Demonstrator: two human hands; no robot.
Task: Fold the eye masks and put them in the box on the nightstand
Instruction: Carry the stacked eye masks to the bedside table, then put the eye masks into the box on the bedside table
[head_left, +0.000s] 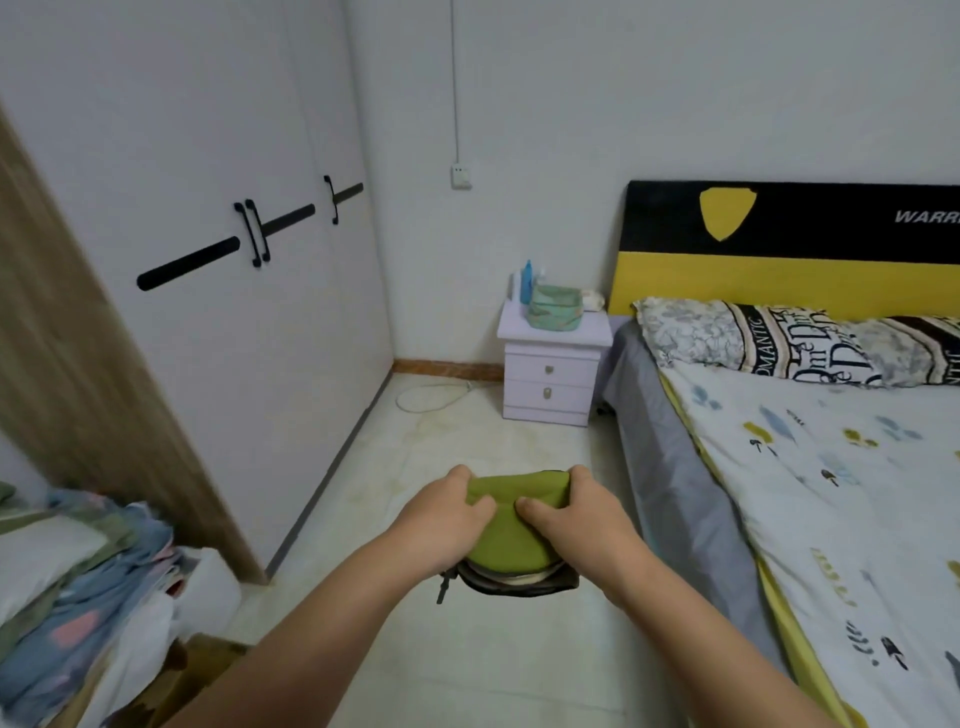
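I hold a stack of eye masks (511, 540) in front of me above the floor, a green one on top and darker ones showing beneath its lower edge. My left hand (447, 512) grips the stack's left side and my right hand (569, 512) grips its right side, thumbs pressed on the green fabric. The box (553, 307), a soft teal fabric container, stands on the pale lilac nightstand (553, 364) in the far corner beside the bed.
A white wardrobe (208, 260) with black handles lines the left wall. The bed (831, 467) with a patterned sheet and pillows fills the right. Bottles stand behind the box. A pile of folded laundry (67, 582) sits at lower left. Tiled floor runs between wardrobe and bed.
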